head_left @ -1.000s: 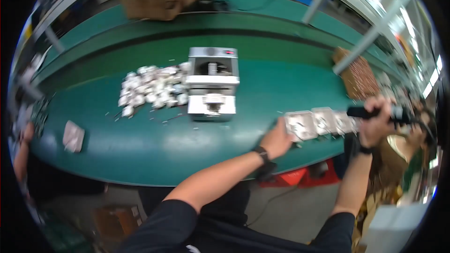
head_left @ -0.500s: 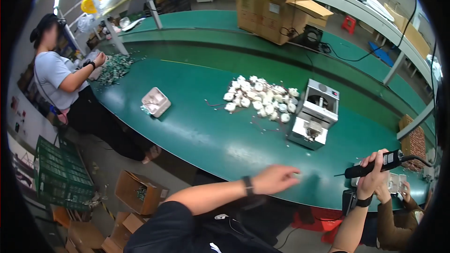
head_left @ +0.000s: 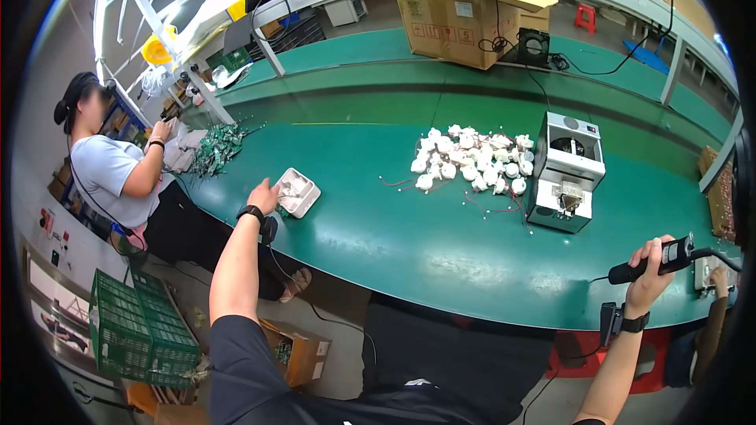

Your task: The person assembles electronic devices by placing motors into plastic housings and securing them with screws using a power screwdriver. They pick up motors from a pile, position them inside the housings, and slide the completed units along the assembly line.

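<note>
My right hand (head_left: 647,275) is wrapped round a black corded electric screwdriver (head_left: 654,260), its thin bit pointing left over the bench's near right edge. At the left, my left arm stretches out and my left hand (head_left: 261,198) meets the near left rim of a small white tray (head_left: 309,203). Its fingers look partly extended and apart; some fingertips are hard to make out. Small green circuit boards (head_left: 283,211) lie between that hand and the tray. A band and a dark device sit on each wrist.
White round parts with wires (head_left: 472,159) are heaped mid-bench, beside a grey metal machine (head_left: 567,169). A co-worker (head_left: 118,157) stands far left by a heap of green boards (head_left: 220,148). Another person's hand (head_left: 719,279) is at far right. A cardboard box (head_left: 445,31) stands behind.
My left hand has swung from the middle front edge out left to the white tray. My right hand still grips the screwdriver. The view has shifted, so the bench appears farther right.
</note>
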Motion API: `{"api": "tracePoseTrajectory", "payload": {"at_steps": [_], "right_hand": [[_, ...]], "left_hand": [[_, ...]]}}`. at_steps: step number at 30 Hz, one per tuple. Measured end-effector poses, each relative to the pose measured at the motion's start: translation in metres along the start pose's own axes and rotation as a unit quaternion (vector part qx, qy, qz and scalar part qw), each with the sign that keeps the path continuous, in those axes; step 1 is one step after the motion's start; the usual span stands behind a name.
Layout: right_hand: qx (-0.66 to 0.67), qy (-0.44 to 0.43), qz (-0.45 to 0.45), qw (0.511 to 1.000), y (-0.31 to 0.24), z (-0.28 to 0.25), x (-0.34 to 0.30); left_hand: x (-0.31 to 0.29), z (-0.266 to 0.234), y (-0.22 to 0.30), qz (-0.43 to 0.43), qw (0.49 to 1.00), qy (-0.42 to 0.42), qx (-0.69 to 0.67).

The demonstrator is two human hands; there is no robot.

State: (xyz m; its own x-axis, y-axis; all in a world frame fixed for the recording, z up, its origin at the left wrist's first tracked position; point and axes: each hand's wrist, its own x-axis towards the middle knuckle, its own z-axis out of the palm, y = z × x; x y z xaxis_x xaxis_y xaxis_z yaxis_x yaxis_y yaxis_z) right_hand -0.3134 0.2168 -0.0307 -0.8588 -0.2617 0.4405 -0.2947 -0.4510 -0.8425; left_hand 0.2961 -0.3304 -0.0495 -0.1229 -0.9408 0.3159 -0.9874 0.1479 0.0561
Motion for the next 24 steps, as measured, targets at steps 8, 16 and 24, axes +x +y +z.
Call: {"api": "tracePoseTrajectory", "payload": {"at_steps": [8,16,24], "right_hand": [[-0.015,0.000,0.002,1.000,-0.006,-0.001,-0.001],[-0.095,-0.024,0.018,0.995,-0.005,0.030,0.015],[-0.136,-0.041,0.021,0.990,-0.007,0.038,0.019]], "left_hand": [[-0.021,-0.008,0.034,0.044,0.983,-0.115,-0.133],[-0.119,-0.040,0.166,0.117,0.903,-0.259,-0.321],[-0.200,-0.052,0.305,0.223,0.793,-0.394,-0.409]]}}
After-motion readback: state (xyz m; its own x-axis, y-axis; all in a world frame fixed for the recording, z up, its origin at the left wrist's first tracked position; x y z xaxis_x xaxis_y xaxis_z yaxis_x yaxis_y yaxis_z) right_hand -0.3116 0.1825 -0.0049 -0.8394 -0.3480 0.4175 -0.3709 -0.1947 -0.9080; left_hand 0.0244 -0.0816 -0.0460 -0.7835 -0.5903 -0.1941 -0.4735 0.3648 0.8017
